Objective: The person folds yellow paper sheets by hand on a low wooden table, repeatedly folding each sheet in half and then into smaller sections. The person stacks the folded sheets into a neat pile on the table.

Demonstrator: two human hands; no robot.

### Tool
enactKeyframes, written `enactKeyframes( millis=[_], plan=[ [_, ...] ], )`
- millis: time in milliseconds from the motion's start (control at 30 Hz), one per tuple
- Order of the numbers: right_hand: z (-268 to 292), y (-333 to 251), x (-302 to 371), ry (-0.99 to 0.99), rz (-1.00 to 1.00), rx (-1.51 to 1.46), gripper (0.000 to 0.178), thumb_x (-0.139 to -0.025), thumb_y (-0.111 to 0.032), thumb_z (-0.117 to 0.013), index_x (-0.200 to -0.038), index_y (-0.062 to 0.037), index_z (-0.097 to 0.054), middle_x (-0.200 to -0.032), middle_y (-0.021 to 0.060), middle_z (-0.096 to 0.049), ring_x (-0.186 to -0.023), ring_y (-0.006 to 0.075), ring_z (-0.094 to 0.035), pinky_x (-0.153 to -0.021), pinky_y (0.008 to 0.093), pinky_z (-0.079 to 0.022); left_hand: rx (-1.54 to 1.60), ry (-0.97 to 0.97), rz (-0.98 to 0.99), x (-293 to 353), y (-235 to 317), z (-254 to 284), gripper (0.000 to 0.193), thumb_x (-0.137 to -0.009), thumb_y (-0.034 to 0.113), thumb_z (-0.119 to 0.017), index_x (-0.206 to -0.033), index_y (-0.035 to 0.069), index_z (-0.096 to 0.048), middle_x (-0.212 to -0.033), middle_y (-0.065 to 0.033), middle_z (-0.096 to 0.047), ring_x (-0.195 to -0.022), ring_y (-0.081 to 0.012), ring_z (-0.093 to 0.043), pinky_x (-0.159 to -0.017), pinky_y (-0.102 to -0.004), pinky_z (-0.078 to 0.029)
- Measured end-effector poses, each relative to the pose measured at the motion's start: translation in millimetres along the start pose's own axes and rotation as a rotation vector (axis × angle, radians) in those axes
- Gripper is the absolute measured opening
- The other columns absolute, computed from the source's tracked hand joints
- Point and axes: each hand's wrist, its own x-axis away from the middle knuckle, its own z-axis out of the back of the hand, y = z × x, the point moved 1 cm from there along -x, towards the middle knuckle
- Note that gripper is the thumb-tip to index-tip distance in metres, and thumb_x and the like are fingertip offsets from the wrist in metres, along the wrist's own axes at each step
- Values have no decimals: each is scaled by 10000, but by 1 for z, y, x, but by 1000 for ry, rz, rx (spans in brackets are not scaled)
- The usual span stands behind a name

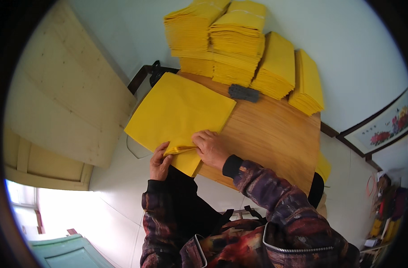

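A broad stack of flat yellow fabric-like sheets [179, 102] lies on the left part of the wooden table, its near corner reaching past the table's front edge. On that near part, a folded yellow piece [179, 151] bulges up in layers between my hands. My left hand [159, 163] pinches its left end, thumb and fingers closed on it. At its right end, my right hand [209, 147] has its fingers curled over the yellow fabric and grips it. Whether the folded piece is separate from the sheets beneath, I cannot tell.
Tall bundles of folded yellow fabric [237, 42] stand along the wooden table's [271, 134] back edge against the wall. A small dark grey bundle [243, 93] lies before them. Wooden boards [65, 85] lean at left; a framed flower picture [385, 125] stands at right.
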Motion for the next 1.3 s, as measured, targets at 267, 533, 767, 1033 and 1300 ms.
enactKeyframes(
  millis=[267,533,767,1033,1300],
  plan=[
    [9,-2,-8,-33,-4,21,114,-783,-55,-578,-893,-71,-602,-974,90,-638,-1001,274,-573,-856,388,-431,-272,20,-20,-6,11,3,555,-771,-3,-684,-1297,47,-518,-1453,-139,-407,-1241,-260,-494,-903,-321,-502],
    [83,7,51,167,34,119,161,-759,-68,-647,-907,-86,-586,-945,67,-648,-979,246,-591,-871,388,-407,-1014,293,-204,5,4,16,876,-765,188,-763,-1484,119,-267,-1566,-193,-130,-1426,-395,-193,-1106,-436,-337],
    [147,46,196,259,-127,254,167,-706,-86,-661,-856,-121,-596,-954,5,-634,-1041,217,-554,-907,372,-401,-1132,338,-130,-2,7,15,844,-790,240,-758,-1483,133,-289,-1520,-207,-244,-1399,-377,-239,-1091,-463,-319],
    [162,76,275,296,-305,122,52,-786,-122,-595,-834,-114,-613,-1046,23,-619,-1109,248,-538,-961,396,-393,-919,215,-76,33,92,-82,639,-789,-7,-624,-1388,106,-437,-1455,-149,-361,-1231,-310,-455,-848,-313,-496],
    [187,77,291,198,-324,85,135,-788,-69,-567,-890,-80,-656,-1187,86,-600,-1192,291,-515,-985,390,-407,-869,-427,-342,62,95,-214,506,-735,125,-711,-1223,86,-581,-1310,-166,-533,-1219,-363,-487,-1017,-445,-395]
  ],
)
